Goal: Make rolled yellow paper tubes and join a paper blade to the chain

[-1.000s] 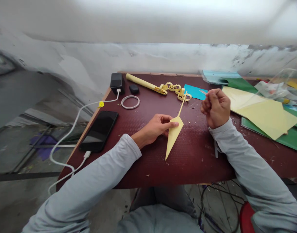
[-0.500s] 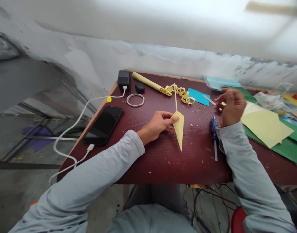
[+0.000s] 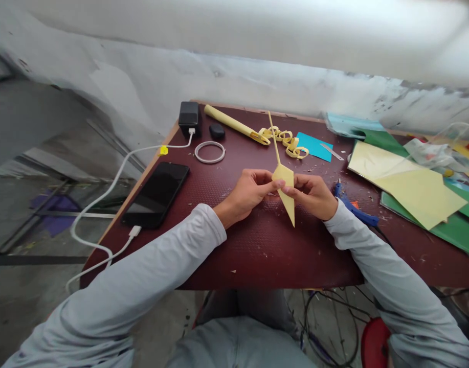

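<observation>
A pale yellow kite-shaped paper piece (image 3: pixel 287 176) with a thin yellow stem (image 3: pixel 274 138) is held over the dark red table between both hands. My left hand (image 3: pixel 251 193) pinches its left side, thumb on top. On the right side, my right hand (image 3: pixel 311 195) pinches the same piece, its thumb close to the left one. The stem points away toward the wall, and the piece's sharp tip points toward me. Behind it lie curled yellow paper strips (image 3: pixel 295 149) and a rolled yellow tube (image 3: pixel 230 120).
A blue glue gun (image 3: pixel 360 210) lies right of my right hand. Farther right are yellow sheets (image 3: pixel 422 191) and green sheets (image 3: pixel 459 232). At left are a phone (image 3: pixel 157 194), a black charger (image 3: pixel 188 116) and a white ring (image 3: pixel 210 152). A blade (image 3: pixel 332 152) rests by blue paper (image 3: pixel 313 145).
My right hand has come down leftward from above the glue gun and taken hold of the yellow piece. My left hand keeps its grip. The glue gun now lies turned.
</observation>
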{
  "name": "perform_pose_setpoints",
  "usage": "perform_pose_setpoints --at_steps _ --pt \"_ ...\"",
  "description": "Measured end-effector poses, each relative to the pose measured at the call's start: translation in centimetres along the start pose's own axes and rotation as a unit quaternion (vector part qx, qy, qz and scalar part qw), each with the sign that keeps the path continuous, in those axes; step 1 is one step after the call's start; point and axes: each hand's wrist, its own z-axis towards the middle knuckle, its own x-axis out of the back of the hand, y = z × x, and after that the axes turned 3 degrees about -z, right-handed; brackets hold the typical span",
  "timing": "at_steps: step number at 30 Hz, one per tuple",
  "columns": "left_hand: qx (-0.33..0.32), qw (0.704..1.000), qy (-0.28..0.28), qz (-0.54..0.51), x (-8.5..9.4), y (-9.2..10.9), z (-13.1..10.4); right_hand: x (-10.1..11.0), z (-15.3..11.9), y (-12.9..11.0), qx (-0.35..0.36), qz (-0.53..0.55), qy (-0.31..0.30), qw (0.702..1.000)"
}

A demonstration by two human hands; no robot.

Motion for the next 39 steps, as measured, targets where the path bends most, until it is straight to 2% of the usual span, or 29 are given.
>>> perform_pose_setpoints --at_steps 7,14,18,22,28,39 --pt "-0.041 0.999 -0.002 0.021 -0.1 -0.1 -0.1 -0.2 -0.1 0.2 -0.020 0.043 -0.028 0.999" --pt "-0.021 0.998 -0.022 0.063 -0.1 0.0 -0.3 0.0 0.1 -0.9 0.013 0.023 0.068 0.997" --pt "-0.031 0.997 -0.014 0.073 -0.3 0.1 -0.4 0.0 0.2 -0.8 0.019 0.026 0.056 0.998" --pt "-0.014 0.995 -0.039 0.088 -0.5 0.1 -0.5 -0.1 0.3 -0.5 0.009 0.028 0.069 0.997" --pt "-0.019 0.995 -0.005 0.097 -0.8 -0.1 -0.5 -0.2 0.3 -0.7 0.006 0.011 0.089 0.996" --pt "-0.036 0.993 -0.016 0.108 -0.7 -0.5 -0.5 -0.2 0.5 -0.1 0.026 0.034 0.079 0.996"
